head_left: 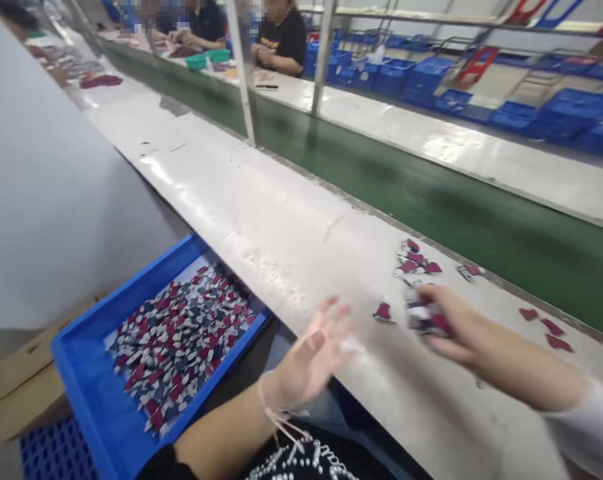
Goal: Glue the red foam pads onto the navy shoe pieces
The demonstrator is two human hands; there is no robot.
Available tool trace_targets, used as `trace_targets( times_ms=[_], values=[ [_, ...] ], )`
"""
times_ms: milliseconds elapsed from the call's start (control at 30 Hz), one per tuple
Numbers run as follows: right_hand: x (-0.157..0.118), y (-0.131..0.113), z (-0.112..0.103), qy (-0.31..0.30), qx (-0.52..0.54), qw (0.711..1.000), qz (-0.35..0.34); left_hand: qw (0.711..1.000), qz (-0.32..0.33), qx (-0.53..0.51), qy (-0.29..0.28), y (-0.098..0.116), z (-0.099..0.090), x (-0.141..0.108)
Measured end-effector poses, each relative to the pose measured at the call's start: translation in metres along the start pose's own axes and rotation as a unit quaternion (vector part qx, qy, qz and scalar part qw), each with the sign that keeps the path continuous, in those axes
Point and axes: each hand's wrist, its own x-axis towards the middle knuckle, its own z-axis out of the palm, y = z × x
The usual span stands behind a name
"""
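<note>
My left hand (pixel 314 353) is raised over the near edge of the white table (pixel 261 213), palm up, with its fingers spread and blurred and nothing in it. Over the table on the right, my right hand (pixel 451 323) is closed on several small maroon, white and grey pieces (pixel 424 317). One maroon piece (pixel 383 312) lies between the hands. Just beyond my right hand is a small pile of similar pieces (pixel 415 260). Further right are a maroon-and-grey piece (pixel 469 271) and several flat maroon pieces (pixel 552 327).
A blue tray (pixel 81 373) full of small pieces stands below the table at left, beside a cardboard box (pixel 29 380). A green belt (pixel 381 173) runs beyond the table. Metal posts (pixel 242 73) rise between the tables. People sit across, with blue bins (pixel 426 73) behind.
</note>
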Motion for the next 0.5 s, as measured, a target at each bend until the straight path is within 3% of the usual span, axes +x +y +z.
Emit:
trace_targets(
  times_ms=[67,100,200,267,367,433,500],
  values=[
    [0.001,-0.04,0.022,-0.064,0.004,0.995,-0.082,0.976,-0.117,-0.172,-0.056,-0.018,0.047,0.021],
    [0.003,-0.059,0.031,-0.078,-0.006,0.991,-0.105,0.961,-0.16,-0.221,-0.055,-0.023,0.06,0.029],
    [0.01,-0.093,0.039,-0.088,-0.035,0.985,-0.147,0.927,-0.187,-0.322,0.039,-0.023,0.064,0.037],
    [0.018,-0.092,0.025,-0.1,-0.044,0.978,-0.176,0.906,-0.169,-0.376,0.097,-0.014,0.048,0.03],
    [0.043,-0.055,-0.012,-0.075,-0.088,0.978,-0.174,0.889,-0.15,-0.41,0.14,0.01,0.008,0.005],
    [0.07,-0.02,-0.032,-0.017,-0.144,0.982,-0.119,0.897,-0.097,-0.378,0.206,0.028,-0.027,-0.017],
    [0.101,0.01,-0.039,0.062,-0.212,0.975,-0.035,0.899,-0.032,-0.319,0.3,0.045,-0.071,-0.042]
  ],
)
